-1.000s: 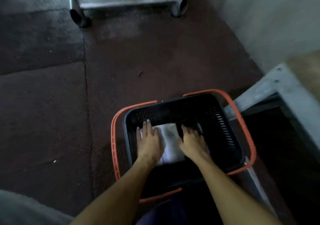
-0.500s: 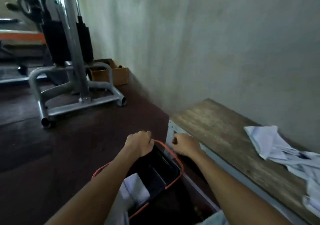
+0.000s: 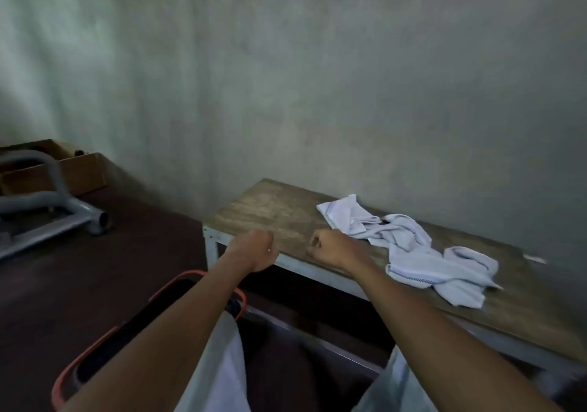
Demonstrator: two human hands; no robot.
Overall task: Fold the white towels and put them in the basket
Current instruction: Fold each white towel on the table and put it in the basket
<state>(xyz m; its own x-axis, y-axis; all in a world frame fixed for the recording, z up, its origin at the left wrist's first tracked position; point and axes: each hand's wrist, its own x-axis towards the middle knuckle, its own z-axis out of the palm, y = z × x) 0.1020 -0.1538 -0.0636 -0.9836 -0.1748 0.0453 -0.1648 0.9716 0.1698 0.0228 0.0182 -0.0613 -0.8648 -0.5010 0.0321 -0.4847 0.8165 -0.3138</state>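
A heap of crumpled white towels [image 3: 438, 268] with thin blue stripes lies on the wooden table [image 3: 270, 208]; one corner [image 3: 346, 214] reaches toward the wall. My right hand [image 3: 333, 248] hovers over the table's front edge, just left of the heap, fingers curled and holding nothing. My left hand [image 3: 257, 249] is a bare fist at the table's left front corner. The black basket with an orange rim [image 3: 190, 276] stands on the floor at lower left, below my left forearm, which hides its inside.
A plain wall rises right behind the table. A grey metal machine frame [image 3: 57, 218] and a cardboard box [image 3: 79, 170] stand on the dark floor at far left. The table has a pale metal frame [image 3: 209, 246]. White clothing shows at the bottom edge.
Both hands left the folded towel in the basket and rose to the table's edge. The view swung up from the basket to the table and wall.
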